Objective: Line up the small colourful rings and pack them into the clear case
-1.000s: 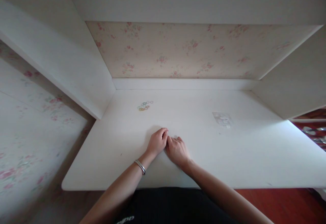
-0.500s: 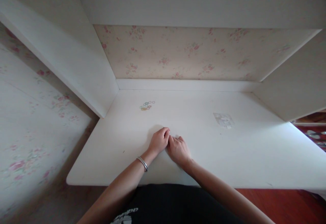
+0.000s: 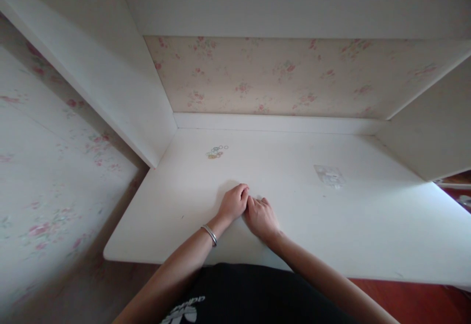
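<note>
Both of my hands rest together on the white desk (image 3: 331,226), near its front middle. My left hand (image 3: 232,204) has its fingers curled and pressed against my right hand (image 3: 260,216), whose fingers are also curled. What lies between the fingertips is too small to make out. A silver bracelet (image 3: 209,234) sits on my left wrist. A small cluster of coloured rings (image 3: 216,152) lies farther back on the desk, left of centre. A small clear plastic bag (image 3: 329,175) lies to the right, apart from my hands.
The desk sits in a white alcove with a side panel on the left (image 3: 121,93) and another on the right (image 3: 430,137). Floral wallpaper (image 3: 279,76) covers the back. A red floor (image 3: 423,304) shows below the front edge.
The view has shifted slightly, so the desk and hands appear a little farther right. My hands stay pressed together in the same pose.
</note>
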Demonstrator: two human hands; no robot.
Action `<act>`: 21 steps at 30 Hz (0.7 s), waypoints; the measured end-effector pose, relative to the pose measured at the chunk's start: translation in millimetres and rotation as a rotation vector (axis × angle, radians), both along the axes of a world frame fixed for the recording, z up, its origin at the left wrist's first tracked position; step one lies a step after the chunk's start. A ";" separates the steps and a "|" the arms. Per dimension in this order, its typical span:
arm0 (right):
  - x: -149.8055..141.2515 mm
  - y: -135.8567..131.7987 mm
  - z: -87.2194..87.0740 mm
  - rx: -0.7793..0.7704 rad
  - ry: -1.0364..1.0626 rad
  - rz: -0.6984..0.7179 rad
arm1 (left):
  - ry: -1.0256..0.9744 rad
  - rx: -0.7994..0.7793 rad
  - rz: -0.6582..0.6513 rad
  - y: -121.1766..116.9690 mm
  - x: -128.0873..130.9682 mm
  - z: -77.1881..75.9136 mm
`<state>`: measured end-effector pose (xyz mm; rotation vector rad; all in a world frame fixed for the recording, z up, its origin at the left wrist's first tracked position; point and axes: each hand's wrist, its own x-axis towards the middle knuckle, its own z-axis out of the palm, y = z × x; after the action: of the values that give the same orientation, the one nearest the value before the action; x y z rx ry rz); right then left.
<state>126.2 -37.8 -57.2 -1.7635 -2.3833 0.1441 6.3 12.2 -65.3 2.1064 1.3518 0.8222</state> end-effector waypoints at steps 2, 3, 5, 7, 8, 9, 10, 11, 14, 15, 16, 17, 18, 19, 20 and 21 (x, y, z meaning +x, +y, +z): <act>0.2 -0.1 0.8 0.004 0.003 0.005 | 0.003 0.000 0.004 -0.3 -0.1 -0.1; 0.4 -0.1 1.1 0.005 0.005 0.004 | 0.005 0.002 0.006 -0.4 -0.1 -0.3; 0.7 0.0 1.7 0.004 0.007 0.005 | 0.007 0.005 0.006 -0.2 0.1 -0.6; 1.1 0.1 2.1 0.002 0.005 0.010 | 0.012 0.010 0.008 0.0 0.5 -0.8; 1.3 0.1 2.4 -0.001 0.001 0.011 | 0.015 0.012 0.010 0.1 0.8 -0.9; 1.4 0.1 2.6 -0.004 -0.003 0.013 | 0.019 0.013 0.013 0.1 1.1 -1.0; 1.4 0.1 2.9 -0.006 -0.005 0.012 | 0.024 0.014 0.015 0.1 1.3 -1.2; 1.3 0.1 3.1 -0.009 -0.006 0.011 | 0.029 0.014 0.017 0.1 1.5 -1.4; 0.9 0.0 3.7 -0.020 -0.010 0.010 | 0.035 0.015 0.017 0.5 1.9 -2.5; 0.8 0.0 3.9 -0.025 -0.012 0.005 | 0.035 0.016 0.016 0.9 2.0 -2.9; 0.6 0.0 4.3 -0.028 -0.015 0.002 | 0.035 0.017 0.015 1.4 2.1 -3.2; 0.5 0.1 4.7 -0.030 -0.017 -0.002 | 0.036 0.017 0.014 2.0 2.3 -3.4; 0.4 0.3 5.3 -0.031 -0.018 -0.005 | 0.039 0.015 0.014 2.6 2.5 -3.5; 0.2 0.6 6.0 -0.033 -0.017 -0.005 | 0.045 0.011 0.015 3.2 2.7 -3.4; 0.1 0.9 6.8 -0.035 -0.014 -0.004 | 0.053 0.006 0.016 3.7 2.8 -3.1; 0.0 1.3 7.6 -0.037 -0.011 -0.004 | 0.060 0.001 0.016 4.2 2.9 -2.6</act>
<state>126.2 -36.5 -49.6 -1.7897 -2.3996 0.1795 9.2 16.4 -67.9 2.1393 1.4011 0.7719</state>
